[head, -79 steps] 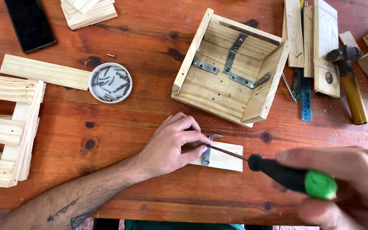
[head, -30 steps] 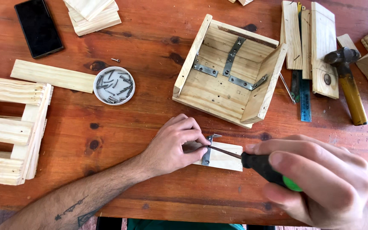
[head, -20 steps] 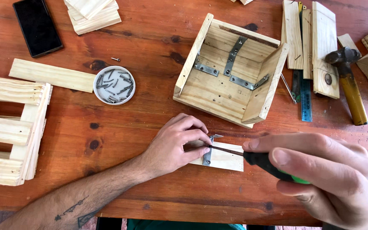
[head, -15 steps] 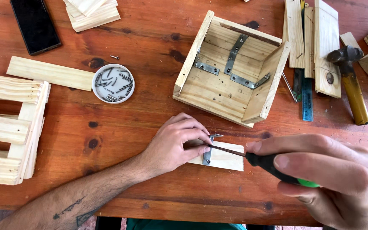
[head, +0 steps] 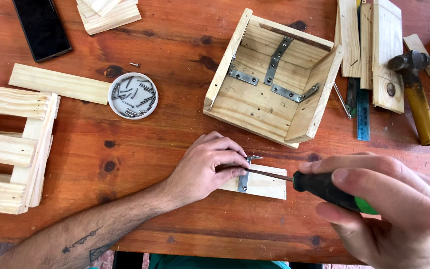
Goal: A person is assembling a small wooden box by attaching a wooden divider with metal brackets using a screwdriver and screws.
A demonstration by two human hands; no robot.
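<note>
Screwdriver (head: pixel 324 188), one with a black and green handle, is gripped in the closed fingers of the right hand (head: pixel 394 209) near the desk's front edge, its tip at the metal bracket (head: pixel 245 174) on the small wood block (head: pixel 260 183), which the left hand (head: pixel 205 172) presses down with its fingers curled over bracket and block. The tip may well slip off the screw and jab those fingers if the block shifts. Counted in the head view: one open wooden box (head: pixel 274 79), one dish of screws (head: pixel 133 95), one hammer (head: pixel 414 94), one phone (head: pixel 42 27).
</note>
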